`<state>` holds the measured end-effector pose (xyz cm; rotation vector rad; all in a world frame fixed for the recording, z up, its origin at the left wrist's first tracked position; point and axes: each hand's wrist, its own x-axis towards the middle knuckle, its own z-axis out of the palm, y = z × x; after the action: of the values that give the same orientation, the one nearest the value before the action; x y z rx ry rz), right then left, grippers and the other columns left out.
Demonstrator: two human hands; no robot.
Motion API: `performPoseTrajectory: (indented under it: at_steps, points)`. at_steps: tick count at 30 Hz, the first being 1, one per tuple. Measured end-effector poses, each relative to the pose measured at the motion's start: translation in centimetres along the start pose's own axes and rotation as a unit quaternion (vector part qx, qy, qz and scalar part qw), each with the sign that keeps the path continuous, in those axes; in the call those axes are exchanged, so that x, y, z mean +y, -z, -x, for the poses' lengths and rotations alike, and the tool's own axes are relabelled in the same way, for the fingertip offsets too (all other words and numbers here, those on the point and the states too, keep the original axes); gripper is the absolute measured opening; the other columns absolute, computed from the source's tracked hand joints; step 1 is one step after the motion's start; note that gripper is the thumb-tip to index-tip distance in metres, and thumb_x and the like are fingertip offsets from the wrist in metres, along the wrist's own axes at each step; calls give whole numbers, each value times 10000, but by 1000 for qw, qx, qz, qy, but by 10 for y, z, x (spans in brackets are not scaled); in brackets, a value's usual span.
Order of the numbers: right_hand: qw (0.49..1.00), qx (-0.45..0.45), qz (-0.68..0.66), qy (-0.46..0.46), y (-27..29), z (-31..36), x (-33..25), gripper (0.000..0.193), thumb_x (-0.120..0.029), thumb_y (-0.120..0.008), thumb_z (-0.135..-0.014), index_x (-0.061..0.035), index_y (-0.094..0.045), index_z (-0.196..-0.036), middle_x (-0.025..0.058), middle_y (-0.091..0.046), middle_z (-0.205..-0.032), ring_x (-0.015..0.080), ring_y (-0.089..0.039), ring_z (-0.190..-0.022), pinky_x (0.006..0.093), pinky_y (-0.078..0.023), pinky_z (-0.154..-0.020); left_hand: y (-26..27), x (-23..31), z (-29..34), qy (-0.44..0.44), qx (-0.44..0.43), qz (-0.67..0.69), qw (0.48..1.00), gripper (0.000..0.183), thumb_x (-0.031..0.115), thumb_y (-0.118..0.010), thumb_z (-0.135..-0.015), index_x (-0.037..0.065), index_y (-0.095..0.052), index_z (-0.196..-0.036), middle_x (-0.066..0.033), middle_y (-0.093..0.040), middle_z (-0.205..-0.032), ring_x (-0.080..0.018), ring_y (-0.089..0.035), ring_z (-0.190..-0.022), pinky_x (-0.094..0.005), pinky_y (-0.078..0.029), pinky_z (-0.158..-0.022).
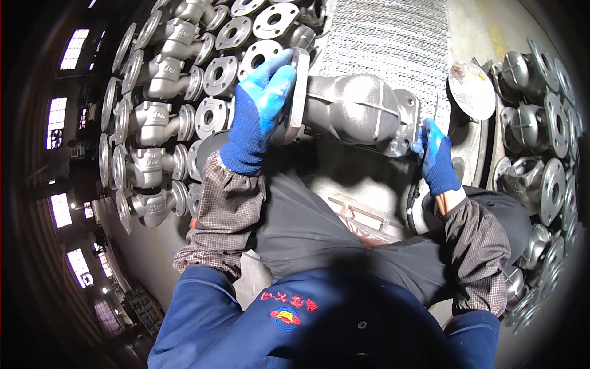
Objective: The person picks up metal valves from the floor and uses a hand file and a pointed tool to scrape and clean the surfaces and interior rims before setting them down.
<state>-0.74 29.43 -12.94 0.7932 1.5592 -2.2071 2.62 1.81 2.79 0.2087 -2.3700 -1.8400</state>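
A grey cast-metal valve body (362, 107) with a flange at each end lies crosswise in front of me, between my hands. My left hand (265, 101), in a blue coated glove, is wrapped round the larger flange at its left end. At the opposite end my right hand (435, 150), gloved the same way, grips the edge of the smaller flange; its fingertips are partly hidden behind the metal. Beneath and beyond the valve body is a pale, ribbed, woven-looking surface (387, 43).
Rows of similar flanged valve bodies (150, 144) are stacked on my left. More valve bodies (528, 129) stand on the right. A round whitish disc with coloured smears (471, 91) sits beyond my right hand. My legs (307, 227) are spread below the work.
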Motion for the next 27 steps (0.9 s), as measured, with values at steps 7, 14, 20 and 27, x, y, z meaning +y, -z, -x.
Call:
performPoseTrajectory:
  at_steps: [7, 14, 20, 27]
  points:
    - [998, 3, -55, -10, 9, -26, -13, 337, -367, -495, -947, -43, -590, -949, 64, -626, -729, 121, -547, -502, 213, -376, -398, -12, 2, -11, -93, -38, -140, 985, 479, 175, -619, -891, -17, -503, -1315, -81, -620, -1075, -100, -573, -853, -226, -472, -773]
    - [980, -61, 155, 106, 21, -17, 13, 274, -303, -498, -968, -44, -530, -887, 15, -481, -658, 132, -511, -503, 225, -421, -440, -21, -3, 4, -197, -137, -239, 941, 819, 128, -745, -708, -20, -350, -1410, -206, -468, -1377, -274, -473, -1268, -350, -363, -1052]
    - [999, -21, 8, -44, -9, 8, -7, 365, -414, -481, -968, -120, -530, -757, -8, -427, -601, 98, -469, -482, 215, -347, -423, 0, -12, 3, -156, -88, -190, 965, 761, 79, -694, -738, -53, -351, -1404, -197, -457, -1375, -217, -482, -1227, -315, -360, -1041]
    - [999, -49, -11, -18, -5, 0, -30, 325, -339, -496, -961, -28, -590, -953, 81, -642, -830, 133, -581, -581, 216, -477, -507, 1, -2, 4, 20, -11, -137, 990, 610, 254, -669, -842, -66, -464, -1320, -136, -627, -1054, -149, -592, -951, -274, -469, -870]
